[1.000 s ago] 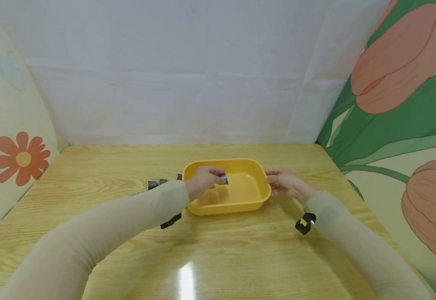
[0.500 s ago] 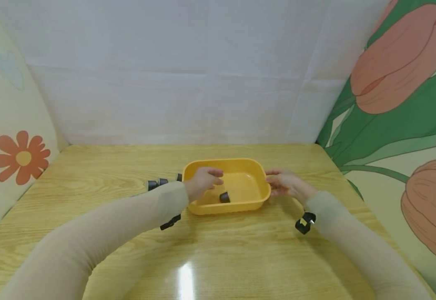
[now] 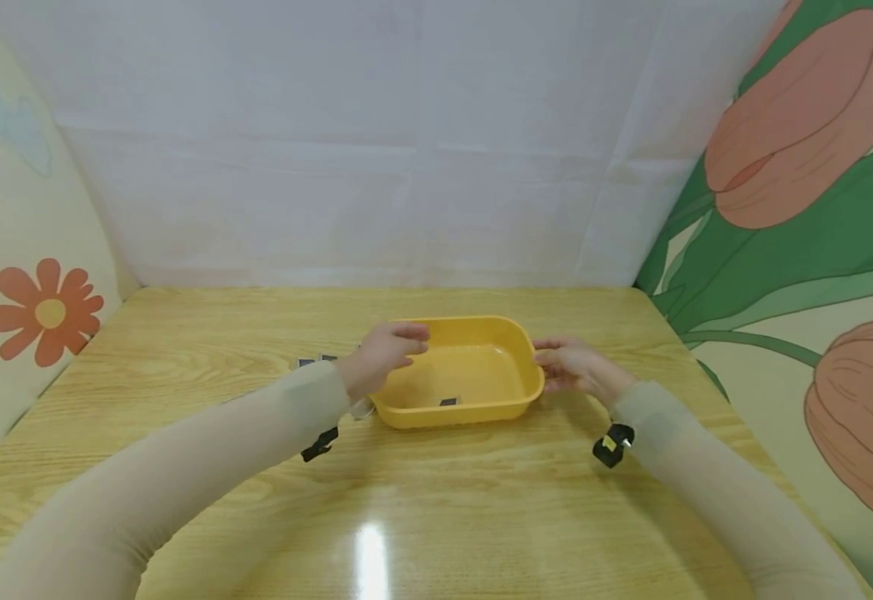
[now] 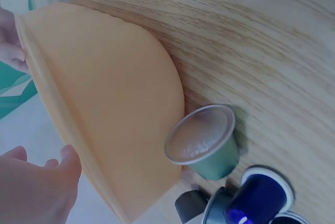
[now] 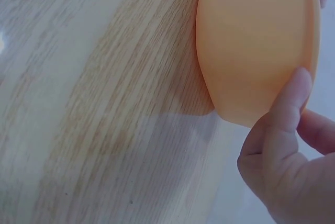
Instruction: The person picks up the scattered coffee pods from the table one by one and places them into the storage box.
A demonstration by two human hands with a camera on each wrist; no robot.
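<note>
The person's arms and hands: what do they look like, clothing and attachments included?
The sleeves are long, plain and pale beige. The left hand and right hand are ungloved. A small black device shows near the left wrist; near the right, another black device bears a yellow patch.

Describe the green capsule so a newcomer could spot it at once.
On the wooden table stands a yellow basin, its right end gripped by the person's right hand. By its opposite end, in the left wrist view, several capsules sit just outside the wall. The green capsule is set apart from the blue capsule near it by its green body and broad, pale, glossy top.
</note>
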